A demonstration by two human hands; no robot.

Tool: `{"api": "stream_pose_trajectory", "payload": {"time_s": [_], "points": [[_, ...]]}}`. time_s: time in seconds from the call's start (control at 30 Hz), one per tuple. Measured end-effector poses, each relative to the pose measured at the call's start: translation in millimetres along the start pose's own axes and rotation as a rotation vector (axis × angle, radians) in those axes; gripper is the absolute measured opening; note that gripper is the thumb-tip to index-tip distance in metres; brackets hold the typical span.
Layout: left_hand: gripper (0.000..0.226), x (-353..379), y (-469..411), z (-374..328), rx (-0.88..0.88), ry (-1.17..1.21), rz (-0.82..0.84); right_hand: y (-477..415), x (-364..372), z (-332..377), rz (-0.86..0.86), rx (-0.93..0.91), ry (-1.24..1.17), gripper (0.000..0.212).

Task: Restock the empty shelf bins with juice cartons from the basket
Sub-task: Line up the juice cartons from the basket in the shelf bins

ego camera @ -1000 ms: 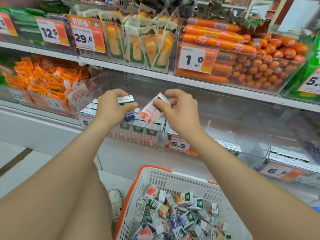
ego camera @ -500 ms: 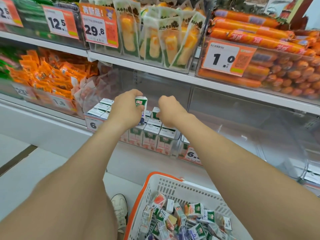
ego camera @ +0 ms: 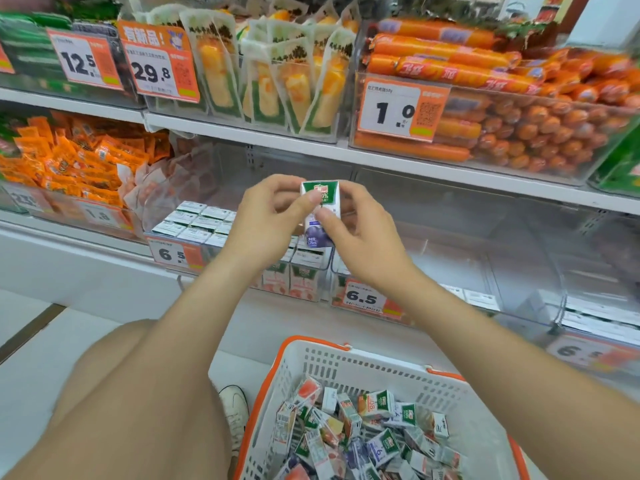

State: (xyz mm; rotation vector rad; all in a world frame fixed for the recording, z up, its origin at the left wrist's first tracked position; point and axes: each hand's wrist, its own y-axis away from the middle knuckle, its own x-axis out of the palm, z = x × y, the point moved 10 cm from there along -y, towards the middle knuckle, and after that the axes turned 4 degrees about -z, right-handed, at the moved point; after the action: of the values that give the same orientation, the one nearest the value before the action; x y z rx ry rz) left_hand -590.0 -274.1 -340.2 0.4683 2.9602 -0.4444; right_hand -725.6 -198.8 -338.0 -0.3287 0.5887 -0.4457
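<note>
A small green-and-purple juice carton [ego camera: 319,213] is held upright in front of the lower shelf. My left hand [ego camera: 266,221] pinches its left side near the top, and my right hand [ego camera: 360,233] pinches its right side lower down. Behind my hands a clear shelf bin [ego camera: 207,233] holds rows of upright cartons. To its right stands a clear bin [ego camera: 450,258] that looks almost empty. Below, a white basket with an orange rim [ego camera: 311,344] holds several loose cartons [ego camera: 363,434].
Orange price tags [ego camera: 363,297] hang on the bin fronts. The upper shelf carries sausages [ego camera: 502,109] and packaged corn [ego camera: 270,81]. Orange snack packs [ego camera: 69,157] fill the bin at left. My knee and a white shoe [ego camera: 235,410] are beside the basket.
My right hand set down its red-and-white carton, then came back to take the purple carton held by my left hand. Both hands now hold that carton up together.
</note>
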Motion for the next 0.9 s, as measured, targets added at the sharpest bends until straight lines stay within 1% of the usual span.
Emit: {"api": "stream_pose_trajectory", "payload": {"time_s": [0.07, 0.17, 0.27, 0.33, 0.4, 0.47, 0.53, 0.57, 0.63, 0.67, 0.73, 0.8, 0.83, 0.9], "points": [[0.028, 27.1, 13.2, -2.9, -0.025, 0.059, 0.092, 19.0, -25.8, -14.5, -0.038, 0.065, -0.09, 0.042], [0.022, 65.4, 30.5, -8.5, -0.021, 0.102, 0.218, 44.0, -63.8, -31.5, -0.069, 0.127, -0.175, 0.04], [0.023, 102.2, 45.6, -16.2, 0.001, 0.096, 0.318, 62.7, -97.0, -44.0, -0.049, 0.177, -0.176, 0.042], [0.023, 130.4, 56.0, -23.5, 0.026, 0.084, 0.382, 66.9, -121.3, -49.1, -0.024, 0.171, -0.107, 0.038], [0.023, 158.7, 64.6, -32.2, 0.06, 0.086, 0.405, 70.6, -147.8, -54.6, 0.012, 0.166, -0.05, 0.028], [0.023, 187.1, 72.0, -38.5, 0.071, 0.102, 0.41, 76.7, -178.4, -63.8, -0.005, 0.2, -0.059, 0.019], [0.028, 215.7, 76.1, -41.5, 0.078, 0.056, 0.407, 86.2, -213.5, -79.5, -0.101, 0.262, -0.037, 0.016], [0.03, 229.4, 77.0, -42.4, 0.098, -0.018, 0.398, 92.0, -232.9, -89.4, -0.171, 0.302, -0.016, 0.016], [0.024, 255.7, 81.4, -47.2, 0.203, -0.191, 0.378, 105.2, -274.2, -101.4, -0.301, 0.328, 0.108, 0.017], [0.021, 269.5, 86.7, -52.5, 0.278, -0.265, 0.376, 111.4, -294.1, -100.2, -0.328, 0.294, 0.225, 0.019], [0.021, 299.7, 101.0, -61.4, 0.446, -0.376, 0.392, 122.2, -323.5, -90.8, -0.288, 0.203, 0.453, 0.03], [0.02, 329.3, 115.8, -66.6, 0.592, -0.455, 0.415, 128.6, -344.3, -93.9, -0.215, 0.143, 0.591, 0.048], [0.019, 343.2, 122.5, -68.1, 0.651, -0.494, 0.428, 130.4, -354.7, -101.0, -0.203, 0.131, 0.644, 0.051], [0.017, 368.6, 135.4, -71.7, 0.766, -0.571, 0.462, 131.0, -374.6, -120.6, -0.195, 0.133, 0.747, 0.047]]}}
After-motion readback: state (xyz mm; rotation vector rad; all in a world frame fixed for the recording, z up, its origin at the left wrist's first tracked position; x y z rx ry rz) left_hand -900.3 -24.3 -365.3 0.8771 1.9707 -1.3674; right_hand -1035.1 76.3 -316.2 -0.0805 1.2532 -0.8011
